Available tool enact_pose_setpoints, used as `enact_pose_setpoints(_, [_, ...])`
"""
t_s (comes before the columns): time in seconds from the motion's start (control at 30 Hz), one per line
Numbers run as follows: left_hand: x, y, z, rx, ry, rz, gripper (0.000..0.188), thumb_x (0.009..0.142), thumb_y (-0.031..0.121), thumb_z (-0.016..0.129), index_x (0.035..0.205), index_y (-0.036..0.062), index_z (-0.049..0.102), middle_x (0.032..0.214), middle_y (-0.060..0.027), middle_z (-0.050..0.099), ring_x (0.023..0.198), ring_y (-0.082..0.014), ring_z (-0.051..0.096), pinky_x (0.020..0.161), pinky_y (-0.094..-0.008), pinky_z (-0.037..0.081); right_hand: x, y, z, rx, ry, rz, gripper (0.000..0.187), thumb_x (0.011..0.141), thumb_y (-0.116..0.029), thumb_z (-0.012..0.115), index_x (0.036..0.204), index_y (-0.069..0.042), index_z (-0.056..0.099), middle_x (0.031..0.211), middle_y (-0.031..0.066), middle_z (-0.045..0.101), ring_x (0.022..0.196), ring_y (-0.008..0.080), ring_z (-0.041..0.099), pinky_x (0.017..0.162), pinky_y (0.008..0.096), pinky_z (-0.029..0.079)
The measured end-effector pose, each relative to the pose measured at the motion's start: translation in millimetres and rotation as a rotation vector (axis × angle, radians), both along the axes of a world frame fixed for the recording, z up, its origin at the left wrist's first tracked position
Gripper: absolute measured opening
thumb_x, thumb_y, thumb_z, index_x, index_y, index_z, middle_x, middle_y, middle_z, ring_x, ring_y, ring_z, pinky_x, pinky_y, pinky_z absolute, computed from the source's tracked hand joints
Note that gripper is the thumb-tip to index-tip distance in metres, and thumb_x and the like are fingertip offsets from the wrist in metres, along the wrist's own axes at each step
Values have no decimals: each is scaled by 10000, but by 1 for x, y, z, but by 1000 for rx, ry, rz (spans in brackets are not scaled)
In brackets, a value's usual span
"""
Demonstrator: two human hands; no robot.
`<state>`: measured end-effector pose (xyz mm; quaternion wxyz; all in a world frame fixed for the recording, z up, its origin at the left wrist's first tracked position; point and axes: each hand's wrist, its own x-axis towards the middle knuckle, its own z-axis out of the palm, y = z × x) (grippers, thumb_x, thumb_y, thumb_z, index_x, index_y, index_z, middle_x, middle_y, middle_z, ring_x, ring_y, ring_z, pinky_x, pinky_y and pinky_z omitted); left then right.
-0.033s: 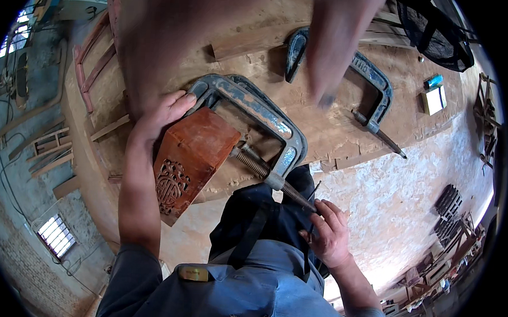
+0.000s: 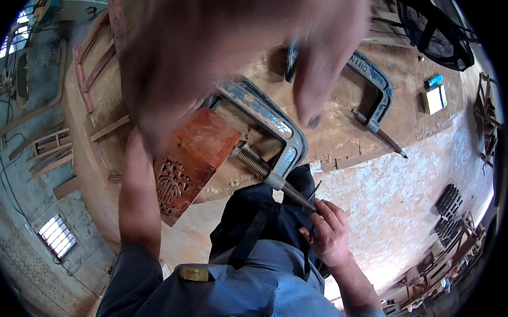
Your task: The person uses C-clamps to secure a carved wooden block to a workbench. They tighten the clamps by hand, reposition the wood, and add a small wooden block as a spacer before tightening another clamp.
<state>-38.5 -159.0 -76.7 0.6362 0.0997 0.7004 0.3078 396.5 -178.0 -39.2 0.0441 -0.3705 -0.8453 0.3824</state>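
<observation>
A large dark G-clamp with worn paint spans a reddish-brown wooden piece. Pierced carving shows on the wood's lower end, and the clamp's threaded screw meets its right side. My right hand is closed round the outer end of that screw, by its thin turning bar. From the left, my left forearm reaches to the far end of the clamp. A blurred hand close to the camera covers my left hand now; the earlier frame shows its thumb and fingers gripping the clamp's end beside the wood.
A second G-clamp lies on the wooden bench to the right. Beyond it are a small pale box, a blue object and a black mesh item. A reddish wooden frame stands at left.
The blurred hand near the camera has come lower and now covers my left hand and the clamp's far end. My right hand, the clamp and the carved wood have not visibly moved.
</observation>
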Motion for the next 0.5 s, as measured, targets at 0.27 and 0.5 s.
enact_pose_setpoints(0.27, [17,-5,17,44,149,41,371,991,224,473,1287,5,520,1267,-94,564,1147,-187,532,1007,-295,401,-8,18,-2,-345,50,-208,89,833,-70,634,820,10,671,942,183,692,797,301,668,708,359,538])
enact_pose_setpoints(0.5, [26,4,31,-43,18,213,402,1005,251,431,1305,-11,485,1275,-89,556,1181,-192,518,1046,-303,385,-9,29,1,-707,-97,-371,199,906,-133,568,886,29,682,771,181,666,662,232,639,626,321,499])
